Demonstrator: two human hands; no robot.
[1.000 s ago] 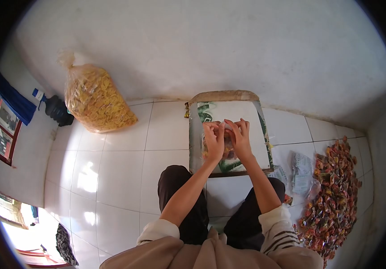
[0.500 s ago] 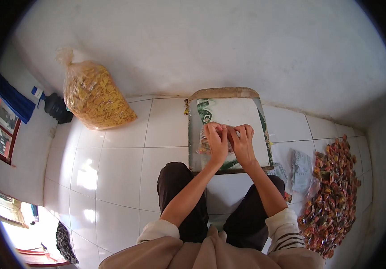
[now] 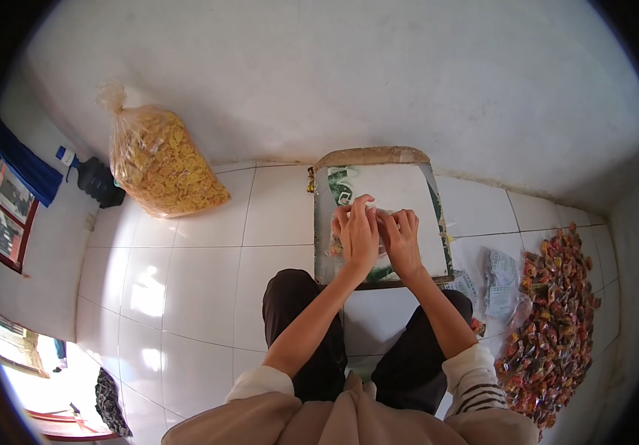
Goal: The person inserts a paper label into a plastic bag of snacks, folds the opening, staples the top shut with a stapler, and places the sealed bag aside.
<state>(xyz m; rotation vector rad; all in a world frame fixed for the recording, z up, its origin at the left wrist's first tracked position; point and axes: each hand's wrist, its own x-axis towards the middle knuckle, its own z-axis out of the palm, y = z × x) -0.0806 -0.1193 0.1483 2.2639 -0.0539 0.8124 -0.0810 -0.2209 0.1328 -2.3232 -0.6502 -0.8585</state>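
A clear packet [image 3: 335, 241], reddish inside, lies at the center of the board [image 3: 408, 178], partly hidden. It is probably light, soft and slippery, its contents perhaps fragile; the film edge offers the safest hold. The left hand [image 3: 359, 241] and right hand [image 3: 401, 245] bend narrowly over it; whether they pinch it cannot be told. Outward: big bag [image 3: 164, 159], 10 o'clock; packet pile [image 3: 553, 311], 4 o'clock.

Showing as a small, clear plastic packet [image 3: 336, 243] with reddish-brown contents. Lying over the near half of the worktop [image 3: 405, 185], partly hiding beneath the left hand [image 3: 358, 236] and right hand [image 3: 401, 241]. Looking crinkled at the visible side; not revealing clearly whether open or sealed.
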